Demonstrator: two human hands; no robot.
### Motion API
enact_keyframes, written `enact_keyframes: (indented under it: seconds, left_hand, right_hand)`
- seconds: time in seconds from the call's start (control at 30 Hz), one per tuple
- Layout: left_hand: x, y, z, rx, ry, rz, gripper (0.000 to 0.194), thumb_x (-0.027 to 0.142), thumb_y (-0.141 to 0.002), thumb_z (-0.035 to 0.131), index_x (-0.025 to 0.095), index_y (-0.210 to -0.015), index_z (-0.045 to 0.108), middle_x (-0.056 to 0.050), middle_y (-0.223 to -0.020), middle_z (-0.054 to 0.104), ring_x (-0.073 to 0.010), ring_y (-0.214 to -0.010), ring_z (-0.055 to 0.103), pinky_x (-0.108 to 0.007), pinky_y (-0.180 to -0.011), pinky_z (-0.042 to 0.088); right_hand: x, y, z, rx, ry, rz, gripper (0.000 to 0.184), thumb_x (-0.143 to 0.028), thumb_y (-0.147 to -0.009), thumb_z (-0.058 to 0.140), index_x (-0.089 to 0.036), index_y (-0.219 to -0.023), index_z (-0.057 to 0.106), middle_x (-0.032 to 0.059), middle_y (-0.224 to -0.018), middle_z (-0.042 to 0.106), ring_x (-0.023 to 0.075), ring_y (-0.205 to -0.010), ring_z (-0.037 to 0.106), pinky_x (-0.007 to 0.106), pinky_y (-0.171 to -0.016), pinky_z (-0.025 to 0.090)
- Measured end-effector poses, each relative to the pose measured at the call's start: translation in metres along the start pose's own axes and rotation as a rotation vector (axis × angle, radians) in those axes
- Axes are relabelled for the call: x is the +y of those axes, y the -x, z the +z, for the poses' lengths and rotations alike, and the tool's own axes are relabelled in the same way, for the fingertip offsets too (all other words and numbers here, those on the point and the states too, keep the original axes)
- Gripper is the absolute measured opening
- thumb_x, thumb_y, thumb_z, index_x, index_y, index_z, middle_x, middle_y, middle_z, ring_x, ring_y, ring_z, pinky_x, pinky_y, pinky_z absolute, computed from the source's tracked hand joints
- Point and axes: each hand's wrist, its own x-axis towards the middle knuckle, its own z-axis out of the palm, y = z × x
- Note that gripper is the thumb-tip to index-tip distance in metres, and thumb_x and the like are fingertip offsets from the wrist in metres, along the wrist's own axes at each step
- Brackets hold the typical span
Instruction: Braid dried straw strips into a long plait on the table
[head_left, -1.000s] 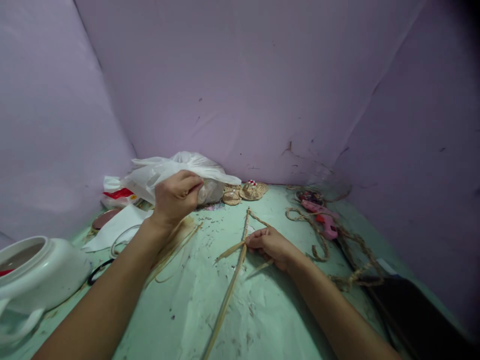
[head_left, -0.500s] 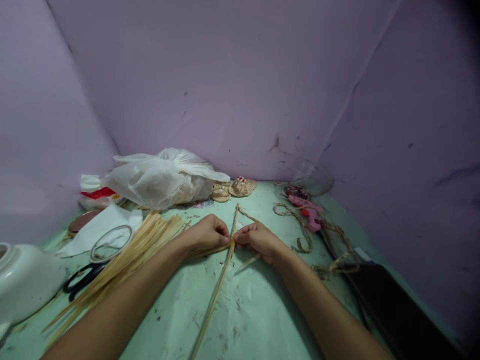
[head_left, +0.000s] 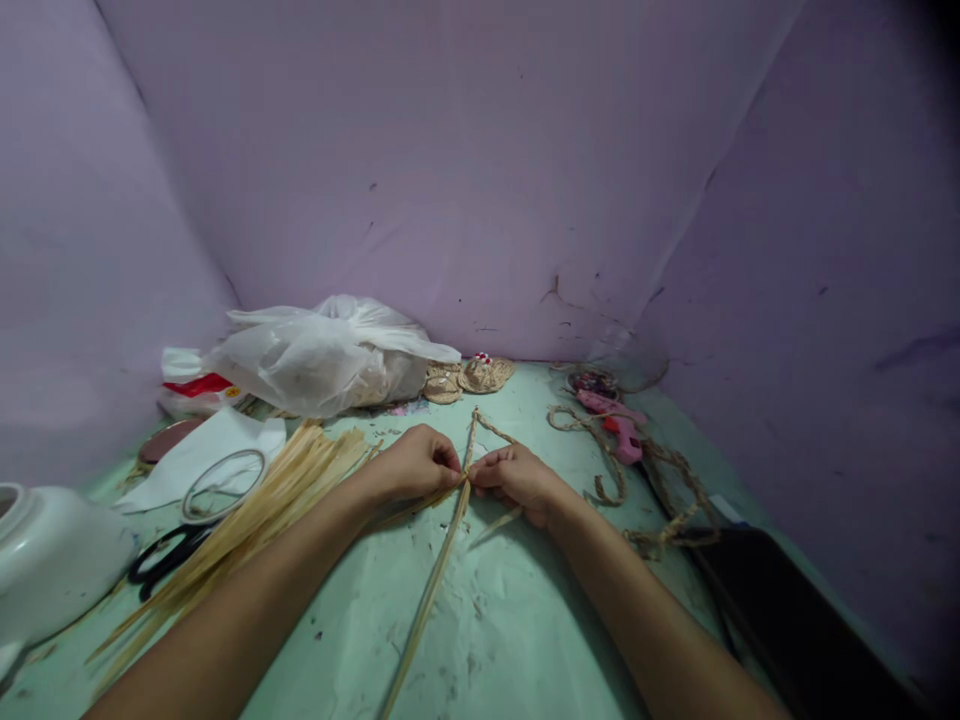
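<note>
A thin braid of straw-coloured fibre [head_left: 472, 440] runs down from a point on the table to where my fingers meet. My left hand [head_left: 420, 465] pinches a fibre strand at the braid's lower end, its tip close to the other hand. From the right, my right hand [head_left: 517, 480] pinches the braid at the same spot, with a loose strand end poking out below its fingers. One long flat strand [head_left: 427, 600] trails from the pinch toward the table's near edge. Under and beside my left forearm lies a bundle of dry fibre strips [head_left: 277, 490].
On the left are black-handled scissors [head_left: 161, 560], a wire ring [head_left: 225, 487], white paper [head_left: 202, 460] and a white pot [head_left: 60, 570]. Behind stand a plastic bag [head_left: 322, 360] and small woven hats [head_left: 486, 374]. To the right lie a pink glue gun [head_left: 619, 425], braided cord [head_left: 682, 490] and a dark flat object [head_left: 795, 620].
My left hand has come down from near the plastic bag to the braid, beside my right hand. The view turned slightly right, then stayed nearly still over the last half second.
</note>
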Motion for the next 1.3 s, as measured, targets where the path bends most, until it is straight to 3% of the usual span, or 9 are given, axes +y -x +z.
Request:
enact_keyframes:
  seconds: [0.43, 0.5, 0.63, 0.7, 0.9, 1.3]
  left_hand:
    - [0.001, 0.000, -0.002, 0.083, 0.026, 0.023, 0.012, 0.015, -0.053, 0.051, 0.011, -0.060, 0.060, 0.001, -0.053, 0.052, -0.0076, -0.050, 0.042, -0.019, -0.049, 0.033]
    - [0.003, 0.001, -0.006, 0.049, 0.103, 0.027, 0.011, 0.014, -0.053, 0.052, 0.011, -0.060, 0.059, 0.002, -0.052, 0.050, -0.0067, -0.048, 0.041, -0.019, -0.047, 0.031]
    - [0.006, 0.005, -0.015, -0.150, 0.324, -0.026, 0.013, 0.016, -0.051, 0.058, 0.012, -0.063, 0.058, 0.004, -0.049, 0.048, -0.0055, -0.044, 0.038, -0.019, -0.045, 0.030]
    - [0.006, 0.005, -0.014, -0.196, 0.373, -0.060, 0.016, 0.017, -0.049, 0.059, 0.012, -0.064, 0.057, 0.005, -0.048, 0.048, -0.0054, -0.043, 0.038, -0.019, -0.044, 0.031]
    - [-0.001, -0.002, 0.002, 0.031, 0.145, -0.023, 0.008, 0.013, -0.049, 0.051, 0.011, -0.056, 0.055, 0.004, -0.048, 0.047, -0.0055, -0.045, 0.037, -0.018, -0.043, 0.028]
    - [0.002, 0.005, 0.006, -0.030, 0.125, -0.111, 0.015, 0.018, -0.053, 0.046, 0.010, -0.058, 0.058, 0.003, -0.041, 0.042, -0.0071, -0.037, 0.036, -0.019, -0.038, 0.027]
  right_hand:
    - [0.001, -0.001, 0.000, 0.000, 0.000, 0.002, 0.010, -0.014, -0.058, 0.053, -0.011, -0.048, 0.055, -0.0047, -0.039, 0.043, 0.0028, -0.033, 0.024, 0.022, -0.037, 0.013]
    - [0.001, -0.001, -0.001, 0.002, 0.001, 0.004, 0.010, -0.015, -0.058, 0.053, -0.012, -0.049, 0.055, -0.0050, -0.038, 0.043, 0.0027, -0.032, 0.023, 0.022, -0.037, 0.012]
    - [0.003, -0.002, -0.001, 0.012, -0.004, -0.002, 0.007, -0.016, -0.057, 0.054, -0.011, -0.052, 0.057, -0.0052, -0.039, 0.044, 0.0027, -0.032, 0.023, 0.021, -0.036, 0.012]
    - [0.004, -0.003, -0.001, 0.010, -0.005, -0.002, 0.007, -0.015, -0.057, 0.054, -0.011, -0.052, 0.057, -0.0050, -0.039, 0.044, 0.0028, -0.032, 0.023, 0.021, -0.036, 0.012]
    - [0.005, -0.005, -0.001, 0.008, 0.000, -0.001, 0.008, -0.017, -0.058, 0.054, -0.011, -0.052, 0.057, -0.0051, -0.039, 0.044, 0.0030, -0.032, 0.023, 0.021, -0.035, 0.012]
    - [0.004, -0.003, 0.000, -0.012, -0.021, -0.004, 0.011, -0.017, -0.058, 0.053, -0.012, -0.048, 0.053, -0.0049, -0.037, 0.043, 0.0031, -0.032, 0.022, 0.021, -0.036, 0.011]
